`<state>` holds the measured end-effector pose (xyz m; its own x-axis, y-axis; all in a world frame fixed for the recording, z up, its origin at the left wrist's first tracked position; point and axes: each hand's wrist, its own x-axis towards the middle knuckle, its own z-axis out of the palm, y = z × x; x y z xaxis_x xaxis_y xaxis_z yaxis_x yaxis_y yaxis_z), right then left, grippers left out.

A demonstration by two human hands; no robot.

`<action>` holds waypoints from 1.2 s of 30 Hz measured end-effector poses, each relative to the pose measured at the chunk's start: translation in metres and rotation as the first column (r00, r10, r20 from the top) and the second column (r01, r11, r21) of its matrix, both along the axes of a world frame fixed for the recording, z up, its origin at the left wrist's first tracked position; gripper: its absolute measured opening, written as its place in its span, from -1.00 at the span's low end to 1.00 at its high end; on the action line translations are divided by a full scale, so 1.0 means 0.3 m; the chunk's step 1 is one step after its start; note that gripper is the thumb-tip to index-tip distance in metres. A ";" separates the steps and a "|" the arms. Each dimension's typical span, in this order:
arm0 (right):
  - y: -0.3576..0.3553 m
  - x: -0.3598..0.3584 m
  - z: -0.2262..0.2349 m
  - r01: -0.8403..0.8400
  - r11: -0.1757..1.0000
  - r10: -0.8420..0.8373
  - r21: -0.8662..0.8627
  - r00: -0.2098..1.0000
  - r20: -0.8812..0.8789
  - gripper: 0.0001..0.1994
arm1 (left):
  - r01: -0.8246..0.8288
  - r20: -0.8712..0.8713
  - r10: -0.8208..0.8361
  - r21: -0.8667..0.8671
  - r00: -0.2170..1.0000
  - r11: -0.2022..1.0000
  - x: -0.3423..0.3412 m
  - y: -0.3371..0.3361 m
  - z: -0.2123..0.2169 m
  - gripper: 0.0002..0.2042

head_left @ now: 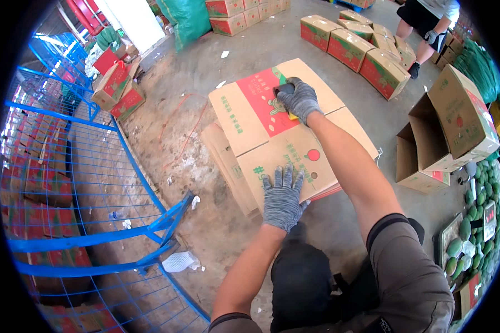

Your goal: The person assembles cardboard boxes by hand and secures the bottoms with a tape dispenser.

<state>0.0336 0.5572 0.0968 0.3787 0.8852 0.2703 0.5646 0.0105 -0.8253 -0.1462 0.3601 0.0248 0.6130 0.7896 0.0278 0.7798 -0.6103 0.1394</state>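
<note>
A flat printed cardboard carton (228, 114), brown with a red panel and green print, lies in front of me on other folded cardboard (223, 158). My left hand (283, 197), in a grey knit glove, rests on its near half with the fingers spread. Over the red panel on the far half, my right hand (301, 101) is closed round a dark blocky tool (285, 89). A bit of yellow shows under that hand. Its fingers hide most of the tool, so I cannot make out its kind.
Blue wire fencing (144, 172) curves along the left. Closed cartons (347, 50) stand in rows at the far right, near another person (428, 22). Open boxes (425, 141) and green fruit (480, 194) beside a scale (453, 238) are on the right.
</note>
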 end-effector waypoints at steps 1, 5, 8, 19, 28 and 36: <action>0.015 0.034 -0.032 -0.007 0.999 0.007 -0.038 1.000 -0.011 -0.43 | 0.006 -0.005 -0.006 -0.017 1.000 1.000 0.014 0.001 0.017 -0.16; -0.145 0.034 0.041 -0.110 0.962 0.097 -0.251 0.993 -0.066 -0.46 | -0.019 -0.039 0.018 -0.032 0.999 0.999 -0.005 -0.004 0.007 -0.19; -0.490 0.090 -0.022 -0.084 0.981 0.108 -0.172 0.985 0.132 -0.48 | -0.028 -0.040 0.028 0.001 0.999 1.000 0.019 -0.014 0.005 -0.20; -1.769 0.048 -0.099 -0.036 0.998 0.026 -0.046 0.977 -0.213 -0.36 | 0.047 -0.017 -0.045 0.397 0.999 0.917 0.006 -0.049 0.153 -0.52; -1.421 0.121 0.226 -0.093 0.807 0.115 0.583 0.993 0.000 -0.32 | -0.113 0.333 -0.324 0.832 0.885 0.544 -0.031 -0.022 1.278 -0.82; -0.606 -0.040 0.123 -0.159 0.979 0.171 0.124 0.981 -0.088 -0.42 | -0.068 0.188 -0.145 0.804 0.971 0.591 -0.104 0.571 0.798 -0.67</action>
<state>0.0215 0.3754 0.1337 0.2596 0.9025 0.3438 0.4632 0.1960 -0.8643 -0.1776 0.5314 0.2642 0.5354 0.3562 0.7658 0.7673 -0.5841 -0.2648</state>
